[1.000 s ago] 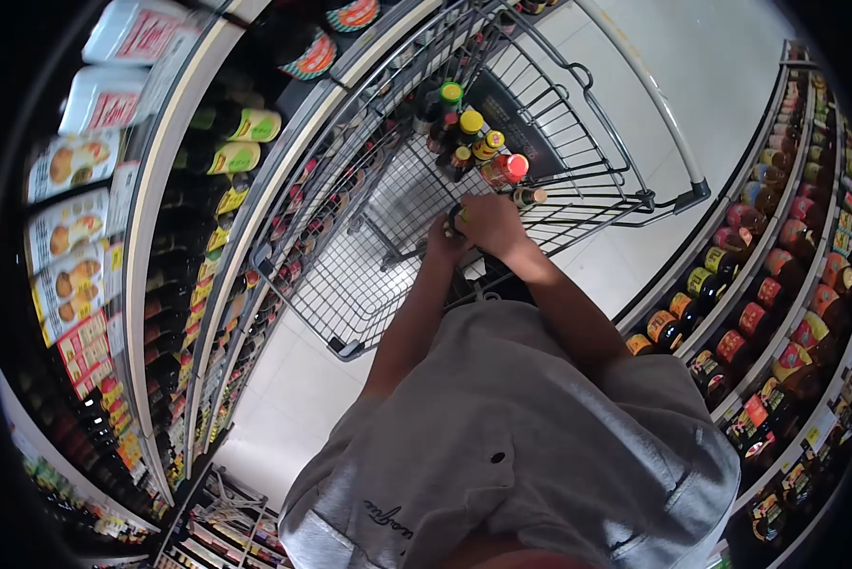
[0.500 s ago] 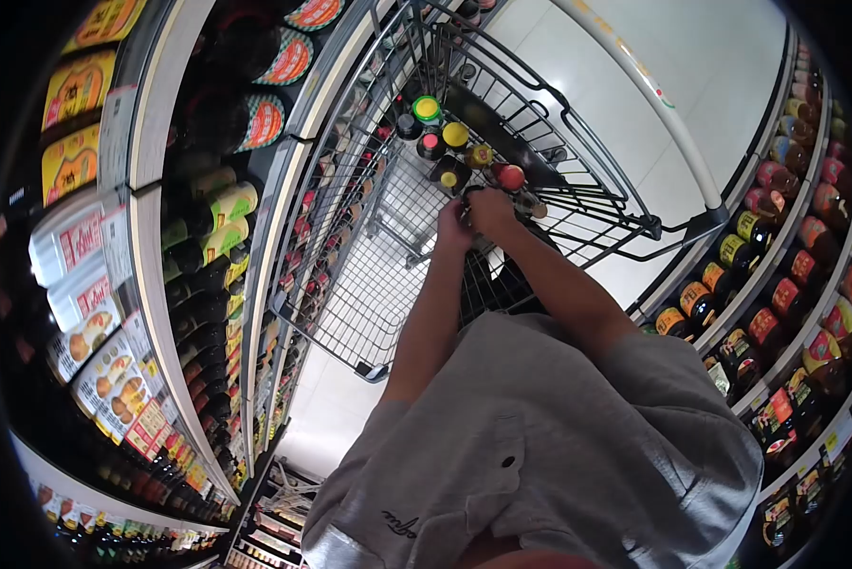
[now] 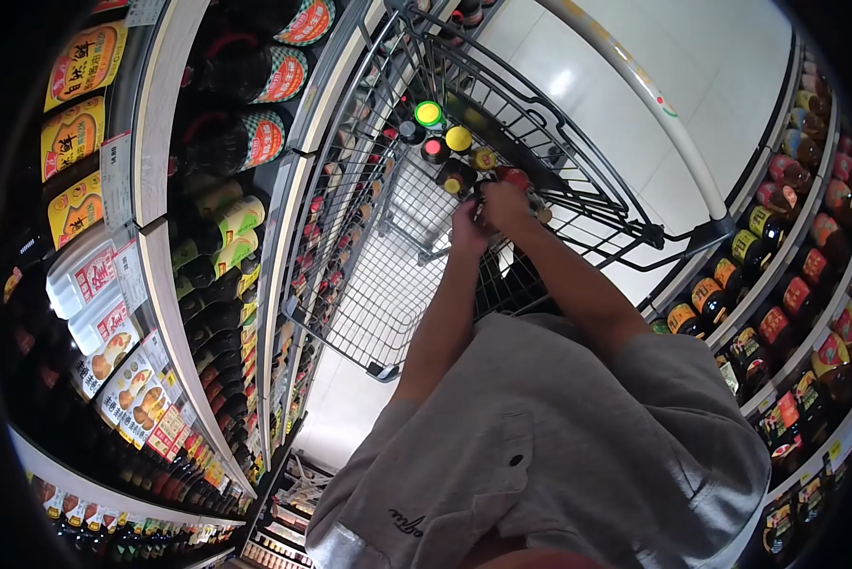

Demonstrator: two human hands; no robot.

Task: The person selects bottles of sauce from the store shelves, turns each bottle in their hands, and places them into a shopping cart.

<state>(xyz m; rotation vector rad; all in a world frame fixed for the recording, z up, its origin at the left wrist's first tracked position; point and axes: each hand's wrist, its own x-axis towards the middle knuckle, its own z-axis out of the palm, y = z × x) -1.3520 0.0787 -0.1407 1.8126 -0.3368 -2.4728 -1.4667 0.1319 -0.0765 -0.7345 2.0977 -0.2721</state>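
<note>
My left hand [image 3: 467, 229] and my right hand [image 3: 507, 207] meet over the wire shopping cart [image 3: 355, 303], fingers closed around something small and dark. What they hold is mostly hidden by the hands. Just beyond them, inside the cart, several bottles stand close together: one with a green-and-yellow cap [image 3: 429, 115], one with a yellow cap [image 3: 458, 138], one with a pink-red cap [image 3: 433, 148] and one with a black cap [image 3: 410, 131]. A red-topped container [image 3: 514, 177] is partly covered by my right hand.
Shelves of dark bottles [image 3: 260, 140] rise along the left, with yellow boxes [image 3: 73, 139] and white packs [image 3: 99, 284] beside them. More bottles [image 3: 707, 299] line the right-hand shelves. The cart's white handle [image 3: 649, 93] crosses the upper right above pale floor tiles [image 3: 715, 81].
The cart, shelves and hands appear shifted slightly right in view. My hands remain together over the cart, and my right hand now covers more of the red-topped container.
</note>
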